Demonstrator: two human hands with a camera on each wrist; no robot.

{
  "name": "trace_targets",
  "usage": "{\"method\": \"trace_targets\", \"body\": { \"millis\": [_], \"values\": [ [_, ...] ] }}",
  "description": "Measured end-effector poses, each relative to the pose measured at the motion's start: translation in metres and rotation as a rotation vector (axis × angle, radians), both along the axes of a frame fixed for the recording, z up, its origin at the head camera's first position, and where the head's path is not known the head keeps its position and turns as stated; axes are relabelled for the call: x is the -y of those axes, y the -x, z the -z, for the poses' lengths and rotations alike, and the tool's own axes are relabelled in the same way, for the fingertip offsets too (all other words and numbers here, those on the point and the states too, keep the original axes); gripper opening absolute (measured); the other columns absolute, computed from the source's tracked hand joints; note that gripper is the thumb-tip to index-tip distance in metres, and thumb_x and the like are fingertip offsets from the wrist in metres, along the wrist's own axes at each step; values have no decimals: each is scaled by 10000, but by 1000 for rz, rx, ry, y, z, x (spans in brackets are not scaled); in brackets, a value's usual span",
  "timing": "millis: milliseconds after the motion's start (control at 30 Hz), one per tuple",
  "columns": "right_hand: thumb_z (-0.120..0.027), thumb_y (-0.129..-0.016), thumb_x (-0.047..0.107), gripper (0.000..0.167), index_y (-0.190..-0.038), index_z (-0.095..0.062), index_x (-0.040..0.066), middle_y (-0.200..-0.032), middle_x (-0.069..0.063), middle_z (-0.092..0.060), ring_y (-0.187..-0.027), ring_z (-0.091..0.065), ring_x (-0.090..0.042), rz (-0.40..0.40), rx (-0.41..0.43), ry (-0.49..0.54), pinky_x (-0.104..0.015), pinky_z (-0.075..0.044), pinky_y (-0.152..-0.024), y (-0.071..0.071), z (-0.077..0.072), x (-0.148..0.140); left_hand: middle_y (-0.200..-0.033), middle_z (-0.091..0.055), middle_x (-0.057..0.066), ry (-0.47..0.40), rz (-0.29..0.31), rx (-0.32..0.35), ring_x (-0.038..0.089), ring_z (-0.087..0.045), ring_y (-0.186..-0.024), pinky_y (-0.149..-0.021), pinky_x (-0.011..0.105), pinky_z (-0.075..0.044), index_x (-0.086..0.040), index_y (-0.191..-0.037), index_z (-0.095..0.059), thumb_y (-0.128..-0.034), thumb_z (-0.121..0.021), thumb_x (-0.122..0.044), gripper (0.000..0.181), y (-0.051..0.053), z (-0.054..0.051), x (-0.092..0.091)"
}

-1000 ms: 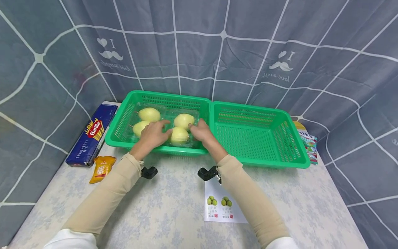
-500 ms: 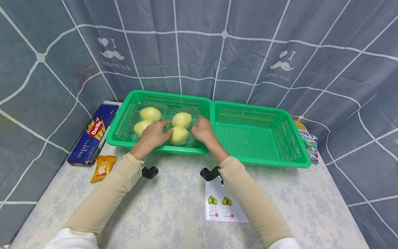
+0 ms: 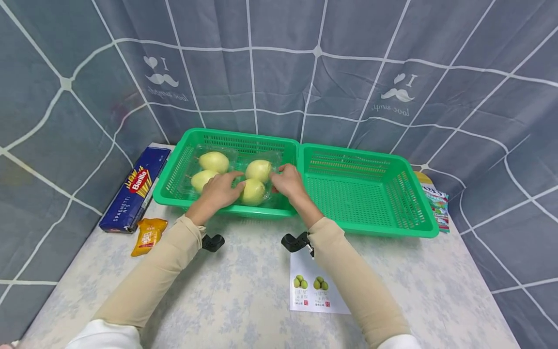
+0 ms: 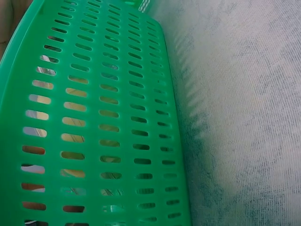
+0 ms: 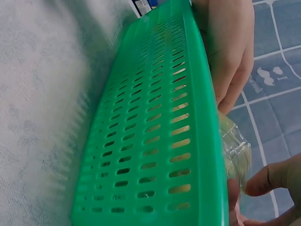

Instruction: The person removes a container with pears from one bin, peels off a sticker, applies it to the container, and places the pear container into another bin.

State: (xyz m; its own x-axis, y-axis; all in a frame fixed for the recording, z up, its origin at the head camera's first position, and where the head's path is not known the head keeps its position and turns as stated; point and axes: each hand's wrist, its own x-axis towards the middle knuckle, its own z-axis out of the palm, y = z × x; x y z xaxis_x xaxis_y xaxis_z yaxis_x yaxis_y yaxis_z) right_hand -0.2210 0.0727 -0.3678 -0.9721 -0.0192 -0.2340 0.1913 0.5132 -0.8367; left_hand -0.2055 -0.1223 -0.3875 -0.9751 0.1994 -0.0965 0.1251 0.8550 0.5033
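A long dark-blue cardboard Barilla spaghetti box lies on a pale tablecloth with a blue-grey floral pattern, a crinkled orange packet just beside its near end. Farther right lies a white paper sheet printed with green pears. A multicoloured packet sits partly hidden behind a slotted green plastic basket. Behind hangs a white-gridded blue-grey curtain.

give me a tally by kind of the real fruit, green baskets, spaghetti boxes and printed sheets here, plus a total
Yellow fruit: 4
Green baskets: 2
Spaghetti box: 1
Printed sheet: 1
Total: 8
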Motion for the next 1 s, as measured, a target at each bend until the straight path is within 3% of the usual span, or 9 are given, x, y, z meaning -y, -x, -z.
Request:
{"method": "trace_targets", "body": {
  "millis": [100, 233, 300, 500, 667, 767, 867, 933, 1000],
  "values": [
    [-534, -1018, 209, 229, -959, -652, 23, -572, -22, -590, -823, -742, -354, -14, -5, -24, -311, -435, -578, 1, -1, 1, -640, -512, 33, -23, 21, -20, 121, -298, -473, -492, 297, -341, -119, -1472, -512, -1049, -502, -341, 477, 0, 1, 2],
    [-544, -1008, 262, 486, -542, -496, 131, -476, 10, -506, -789, -727, -361, -47, 30, -54, -350, -490, -629, 1, -3, 2, -615, -514, 35, -49, 41, -23, 111, -268, -448, -478, 287, -325, -115, -1464, -522, -1052, -503, -325, 463, 0, 3, 6],
    [-540, -1001, 279, 503, -516, -481, 158, -487, 14, -510, -702, -705, -295, -59, 57, -43, -375, -551, -698, 1, -3, 2, -562, -464, 3, -55, 47, -20, 102, -252, -433, -463, 277, -315, -116, -1462, -525, -1054, -499, -317, 456, -1, 3, 7],
    [-518, -1020, 263, 407, -704, -606, 22, -670, -49, -592, -487, -583, -106, -42, 80, 47, -479, -618, -825, 2, -1, 4, -504, -381, -35, -55, 57, -22, 95, -240, -422, -444, 262, -303, -108, -1466, -520, -1062, -478, -303, 451, -1, 2, 6],
    [-542, -1018, 272, 448, -602, -514, 107, -633, -27, -584, -463, -583, -96, -34, 64, 47, -466, -624, -804, 2, -2, 5, -499, -363, -39, -59, 57, -24, 94, -236, -415, -433, 255, -291, -113, -1466, -522, -1062, -479, -296, 445, 0, 3, 7],
    [-576, -997, 292, 467, -567, -528, 116, -582, -14, -597, -478, -613, -109, -25, 39, -7, -451, -628, -760, 3, -2, 5, -490, -349, -51, -65, 57, -23, 91, -230, -410, -425, 249, -280, -119, -1466, -522, -1062, -482, -297, 443, 0, 4, 8],
    [-601, -977, 316, 495, -525, -522, 131, -536, 1, -610, -523, -661, -145, -12, 13, -86, -388, -575, -585, 4, -1, 5, -494, -378, -28, -70, 57, -21, 92, -231, -408, -424, 252, -281, -119, -1467, -521, -1062, -483, -300, 446, 0, 3, 8],
    [-608, -971, 328, 511, -505, -516, 137, -516, 10, -613, -555, -681, -164, -1, 4, -129, -345, -477, -488, 5, -1, 5, -559, -516, 48, -78, 57, -18, 92, -236, -412, -433, 258, -295, -118, -1466, -523, -1060, -487, -303, 447, -1, 3, 8],
    [-612, -965, 332, 521, -490, -517, 137, -499, 14, -609, -551, -663, -174, 8, -3, -154, -288, -354, -437, 5, -2, 6, -809, -696, 154, -88, 60, -10, 95, -246, -413, -449, 271, -324, -110, -1466, -521, -1060, -488, -300, 449, -2, 3, 7]
  ]
}}
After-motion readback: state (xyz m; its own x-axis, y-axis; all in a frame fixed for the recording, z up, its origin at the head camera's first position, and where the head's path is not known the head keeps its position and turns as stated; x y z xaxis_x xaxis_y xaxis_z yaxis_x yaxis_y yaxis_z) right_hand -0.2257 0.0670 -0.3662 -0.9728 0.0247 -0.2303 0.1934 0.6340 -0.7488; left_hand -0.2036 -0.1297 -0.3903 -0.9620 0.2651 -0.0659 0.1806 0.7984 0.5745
